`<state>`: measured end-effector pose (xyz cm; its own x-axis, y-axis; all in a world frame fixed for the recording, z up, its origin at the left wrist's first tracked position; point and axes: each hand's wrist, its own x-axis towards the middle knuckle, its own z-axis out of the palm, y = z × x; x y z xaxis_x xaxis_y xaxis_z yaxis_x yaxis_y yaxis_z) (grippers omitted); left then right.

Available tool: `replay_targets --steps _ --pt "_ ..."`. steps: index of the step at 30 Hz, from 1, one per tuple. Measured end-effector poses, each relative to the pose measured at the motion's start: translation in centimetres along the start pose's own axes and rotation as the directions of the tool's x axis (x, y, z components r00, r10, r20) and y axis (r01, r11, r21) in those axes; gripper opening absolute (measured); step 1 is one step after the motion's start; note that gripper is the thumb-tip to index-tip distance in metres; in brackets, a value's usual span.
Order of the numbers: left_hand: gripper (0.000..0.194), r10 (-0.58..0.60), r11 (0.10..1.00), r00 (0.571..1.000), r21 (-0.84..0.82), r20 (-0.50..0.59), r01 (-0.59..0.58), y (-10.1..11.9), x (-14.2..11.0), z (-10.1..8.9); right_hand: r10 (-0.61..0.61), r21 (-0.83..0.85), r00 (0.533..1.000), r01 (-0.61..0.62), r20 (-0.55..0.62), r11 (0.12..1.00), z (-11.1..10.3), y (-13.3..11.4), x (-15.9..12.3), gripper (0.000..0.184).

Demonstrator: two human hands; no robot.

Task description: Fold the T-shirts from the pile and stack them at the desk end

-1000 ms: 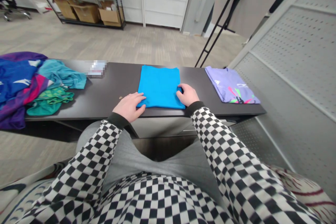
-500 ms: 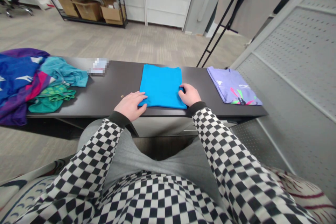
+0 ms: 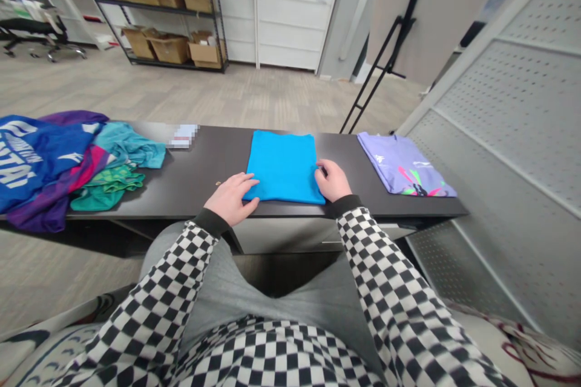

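A bright blue garment (image 3: 284, 163), folded into a flat, neat rectangle, lies on the dark table in front of me. My left hand (image 3: 232, 196) rests at its near left corner, fingers spread and their tips on the cloth. At the right edge of the garment is my right hand (image 3: 333, 180), its fingers loosely curled and a small gap showing between thumb and forefinger. Its fingertips are at the edge; whether they touch the cloth I cannot tell. To the right lies a folded lavender garment (image 3: 403, 163) with a pink and green print.
Heaped garments in blue (image 3: 43, 151), purple and green lie at the left end of the dark table (image 3: 204, 160). A blurred pale item (image 3: 184, 136) sits near the back edge. A perforated grey panel (image 3: 512, 103) borders the right side. Shelves with cardboard boxes (image 3: 167, 48) stand beyond.
My view has tilted up, so everything sits lower in the picture. My right hand has eased slightly outward from the blue garment's edge. The left hand stays at its corner.
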<state>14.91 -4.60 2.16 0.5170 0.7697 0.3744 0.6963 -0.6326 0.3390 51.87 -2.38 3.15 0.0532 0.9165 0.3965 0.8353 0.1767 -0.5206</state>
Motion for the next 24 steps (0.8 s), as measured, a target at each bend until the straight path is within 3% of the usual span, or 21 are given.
replay_targets --steps 2,4,7,9,12,18,24 --pt "0.041 0.024 0.999 0.998 -0.047 -0.056 -0.026 -0.2 -0.3 -0.3 -0.029 0.055 0.994 0.035 -0.106 0.998 -0.8 -0.4 -1.2 0.037" --pt "0.035 0.03 0.996 0.996 -0.075 -0.084 -0.037 -0.3 -0.7 -0.4 -0.101 0.091 0.987 0.113 -0.126 0.989 -1.8 -0.9 -3.2 0.036" --pt "0.04 0.065 0.997 0.997 -0.045 -0.037 -0.067 -0.3 -1.8 -0.3 -0.311 0.084 0.945 0.304 0.099 0.949 -3.0 -1.3 -7.0 0.036" --pt "0.046 0.078 0.997 0.996 0.006 0.044 -0.078 -0.2 -2.5 -0.2 -0.348 0.012 0.91 0.354 0.225 0.935 -3.4 -1.1 -9.1 0.042" --pt "0.051 0.037 0.996 0.992 0.079 0.121 -0.047 -0.1 -3.4 -0.3 -0.33 -0.086 0.894 0.37 0.303 0.925 -3.7 -0.5 -10.6 0.052" --pt "0.057 0.045 0.99 0.993 0.127 0.111 -0.059 -0.5 -5.1 -0.5 -0.379 -0.118 0.89 0.418 0.254 0.901 -3.3 0.7 -11.2 0.056" --pt "0.033 0.126 0.986 0.99 0.116 -0.058 -0.119 0.3 -7.1 0.2 -0.413 -0.074 0.9 0.426 0.14 0.902 -3.2 0.6 -12.6 0.037"
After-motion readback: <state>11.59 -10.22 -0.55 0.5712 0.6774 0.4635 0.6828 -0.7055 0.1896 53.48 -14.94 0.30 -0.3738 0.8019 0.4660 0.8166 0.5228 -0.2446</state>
